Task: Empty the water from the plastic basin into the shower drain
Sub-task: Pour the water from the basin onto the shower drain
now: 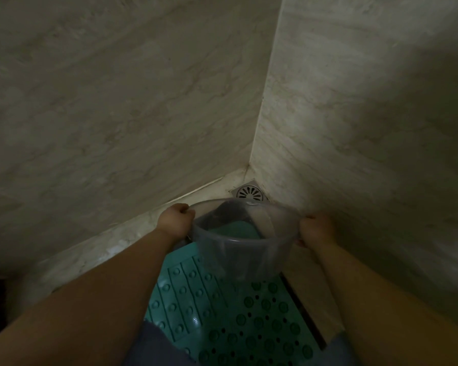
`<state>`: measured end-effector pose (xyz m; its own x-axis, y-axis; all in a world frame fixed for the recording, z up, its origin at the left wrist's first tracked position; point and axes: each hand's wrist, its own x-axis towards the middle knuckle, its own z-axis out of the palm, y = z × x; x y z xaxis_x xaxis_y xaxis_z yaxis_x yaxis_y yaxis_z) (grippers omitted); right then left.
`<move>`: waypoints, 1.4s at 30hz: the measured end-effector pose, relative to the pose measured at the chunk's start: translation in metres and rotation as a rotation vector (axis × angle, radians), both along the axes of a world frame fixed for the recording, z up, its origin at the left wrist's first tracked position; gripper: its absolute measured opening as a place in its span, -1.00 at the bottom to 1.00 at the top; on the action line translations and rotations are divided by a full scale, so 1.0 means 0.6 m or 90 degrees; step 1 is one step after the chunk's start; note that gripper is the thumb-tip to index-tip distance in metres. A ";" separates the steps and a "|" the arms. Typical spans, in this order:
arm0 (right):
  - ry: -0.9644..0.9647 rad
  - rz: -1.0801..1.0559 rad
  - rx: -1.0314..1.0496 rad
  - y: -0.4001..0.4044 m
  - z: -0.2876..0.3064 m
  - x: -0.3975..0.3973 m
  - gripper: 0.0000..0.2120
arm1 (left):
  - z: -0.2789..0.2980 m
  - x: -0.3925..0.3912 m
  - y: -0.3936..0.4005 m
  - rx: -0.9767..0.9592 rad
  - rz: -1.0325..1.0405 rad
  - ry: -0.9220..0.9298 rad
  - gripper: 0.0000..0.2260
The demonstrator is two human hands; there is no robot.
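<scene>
I hold a clear plastic basin [245, 244] in the air over the shower floor, tilted away from me with its far rim low. My left hand [175, 219] grips its left rim and my right hand [316, 229] grips its right rim. The round metal shower drain [250, 193] sits in the floor corner, just beyond the basin's far rim. The light is dim, so I cannot tell how much water is in the basin or whether any is running out.
A teal rubber shower mat [222, 313] with bumps and holes lies under the basin. Marble-look tiled walls [117, 101] meet in a corner right behind the drain. A dark strip [302, 307] runs along the mat's right side.
</scene>
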<state>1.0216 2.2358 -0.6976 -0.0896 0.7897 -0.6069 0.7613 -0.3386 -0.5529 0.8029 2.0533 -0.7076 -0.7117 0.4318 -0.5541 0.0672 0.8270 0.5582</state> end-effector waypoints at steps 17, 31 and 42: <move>0.032 -0.020 0.014 0.005 -0.018 -0.002 -0.76 | -0.002 -0.001 0.001 0.042 0.077 -0.050 -0.58; 0.056 -0.032 0.036 0.009 -0.028 -0.002 -0.70 | -0.016 -0.007 0.001 0.121 0.162 -0.106 -0.57; 0.084 -0.037 0.033 0.008 -0.030 -0.004 -0.74 | -0.012 -0.001 0.010 0.149 0.157 -0.113 -0.54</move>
<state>1.0194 2.2405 -0.7157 -0.1188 0.8260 -0.5510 0.6612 -0.3482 -0.6645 0.8020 2.0590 -0.7148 -0.7123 0.3892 -0.5841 -0.2321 0.6548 0.7193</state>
